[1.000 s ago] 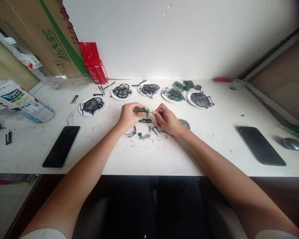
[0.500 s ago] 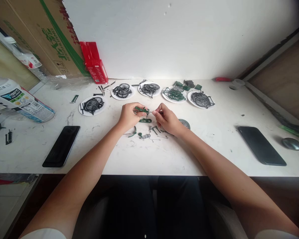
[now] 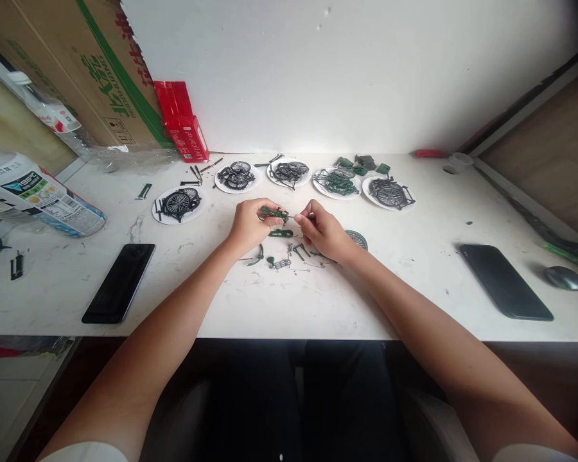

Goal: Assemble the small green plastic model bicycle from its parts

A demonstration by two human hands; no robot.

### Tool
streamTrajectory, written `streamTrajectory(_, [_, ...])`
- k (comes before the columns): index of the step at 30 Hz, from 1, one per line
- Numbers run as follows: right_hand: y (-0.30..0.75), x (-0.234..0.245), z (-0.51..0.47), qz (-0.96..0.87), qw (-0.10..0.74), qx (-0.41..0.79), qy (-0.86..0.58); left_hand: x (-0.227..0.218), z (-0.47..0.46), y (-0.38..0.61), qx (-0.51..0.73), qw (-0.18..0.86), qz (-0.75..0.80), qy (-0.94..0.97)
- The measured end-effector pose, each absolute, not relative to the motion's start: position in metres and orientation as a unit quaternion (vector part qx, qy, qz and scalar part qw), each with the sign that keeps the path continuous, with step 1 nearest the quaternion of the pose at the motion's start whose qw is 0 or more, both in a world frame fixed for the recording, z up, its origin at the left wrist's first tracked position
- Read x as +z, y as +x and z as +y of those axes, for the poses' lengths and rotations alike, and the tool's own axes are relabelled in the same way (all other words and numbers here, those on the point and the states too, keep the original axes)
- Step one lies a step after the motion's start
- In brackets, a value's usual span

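- White tabletop [image 3: 289, 308], plates [image 3: 196, 210] of bicycle-like parts along the back.
- Left hand [image 3: 249, 221] clamps a green piece [image 3: 271, 211], just beyond loose parts [image 3: 282, 264].
- Right hand [image 3: 325, 231]: fingertips pinched together, apparently on a thin rod [image 3: 291, 217] (tiny from here).
- Nothing visibly shifted this past second; the fiddly work looks steady.

Everything's shot from the head, kinda close, angled forward and down, table [image 3: 289, 308] caught up to the far white panel [image 3: 347, 77].

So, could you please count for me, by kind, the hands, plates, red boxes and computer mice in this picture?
Hands: 2
Plates: 5
Red box: 1
Mouse: 1
Total: 9
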State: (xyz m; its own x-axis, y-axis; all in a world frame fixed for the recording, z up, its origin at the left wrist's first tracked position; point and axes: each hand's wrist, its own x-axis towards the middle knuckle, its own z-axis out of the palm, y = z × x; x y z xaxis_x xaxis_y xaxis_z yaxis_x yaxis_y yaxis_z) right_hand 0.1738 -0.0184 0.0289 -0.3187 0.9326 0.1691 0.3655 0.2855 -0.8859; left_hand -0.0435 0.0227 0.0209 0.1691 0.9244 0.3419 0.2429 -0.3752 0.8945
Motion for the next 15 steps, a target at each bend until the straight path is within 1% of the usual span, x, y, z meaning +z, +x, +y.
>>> streamTrajectory(15, [0.1724,0.0320,-0.0199,-0.706,0.364,0.394,-0.463,0.0187,0.0241,-0.0440,0.480,0.352,0.423,0.683])
